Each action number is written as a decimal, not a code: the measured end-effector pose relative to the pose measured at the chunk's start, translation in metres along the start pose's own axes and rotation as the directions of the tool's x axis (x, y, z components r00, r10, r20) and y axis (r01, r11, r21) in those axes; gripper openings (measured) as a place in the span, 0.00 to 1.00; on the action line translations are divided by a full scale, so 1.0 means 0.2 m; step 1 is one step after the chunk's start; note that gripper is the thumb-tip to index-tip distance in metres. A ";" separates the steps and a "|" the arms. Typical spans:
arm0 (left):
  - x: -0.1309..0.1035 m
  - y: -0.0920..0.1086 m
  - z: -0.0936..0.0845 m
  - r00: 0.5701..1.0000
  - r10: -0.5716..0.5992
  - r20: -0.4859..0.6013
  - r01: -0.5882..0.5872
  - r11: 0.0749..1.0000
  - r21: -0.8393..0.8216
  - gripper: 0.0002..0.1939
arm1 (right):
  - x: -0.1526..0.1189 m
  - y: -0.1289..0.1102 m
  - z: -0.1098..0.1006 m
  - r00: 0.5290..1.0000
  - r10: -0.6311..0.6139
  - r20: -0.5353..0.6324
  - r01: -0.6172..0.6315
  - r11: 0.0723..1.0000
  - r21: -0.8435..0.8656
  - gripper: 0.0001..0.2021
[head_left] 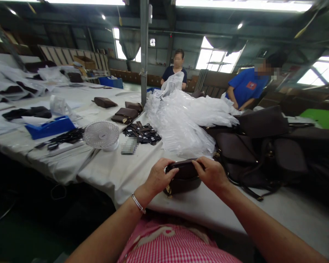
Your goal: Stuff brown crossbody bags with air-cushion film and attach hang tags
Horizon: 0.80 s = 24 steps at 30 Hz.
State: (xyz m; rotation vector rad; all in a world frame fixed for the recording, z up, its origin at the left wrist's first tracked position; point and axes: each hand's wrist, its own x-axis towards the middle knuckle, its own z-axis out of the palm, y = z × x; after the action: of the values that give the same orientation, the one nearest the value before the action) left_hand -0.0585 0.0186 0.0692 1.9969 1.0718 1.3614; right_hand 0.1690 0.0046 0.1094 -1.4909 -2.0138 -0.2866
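A small dark brown handbag [183, 183] with gold-coloured fittings rests at the near edge of the white-covered table. My left hand [161, 174] grips its top left edge, thumb on the near side and fingers behind. On the opposite end, my right hand [210, 173] pinches the upper rim between thumb and fingers. The fingers behind the bag are partly hidden. Just beyond the bag lies a heap of clear plastic bags [181, 124]. Many dark brown handbags [241, 149] are piled close to my right hand.
Black tags [143, 133] lie in a pile beside a round fan [101, 135]. A blue tape dispenser [49, 127] stands further left. Several brown bags [124, 115] sit near a metal post [144, 54]. Two people stand across the table, one in a blue shirt [242, 84].
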 end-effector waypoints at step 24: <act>0.21 -0.30 0.01 0.947 -0.145 0.286 0.156 0.988 -0.017 0.19 | -0.61 0.26 0.64 0.982 0.028 0.188 -0.080 0.957 0.280 0.16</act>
State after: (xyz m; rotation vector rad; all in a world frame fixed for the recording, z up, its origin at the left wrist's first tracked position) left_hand -0.0679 0.0865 0.0453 1.9639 1.0312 0.9742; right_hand 0.1953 -0.0091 -0.0735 -1.4258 -2.0474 0.1668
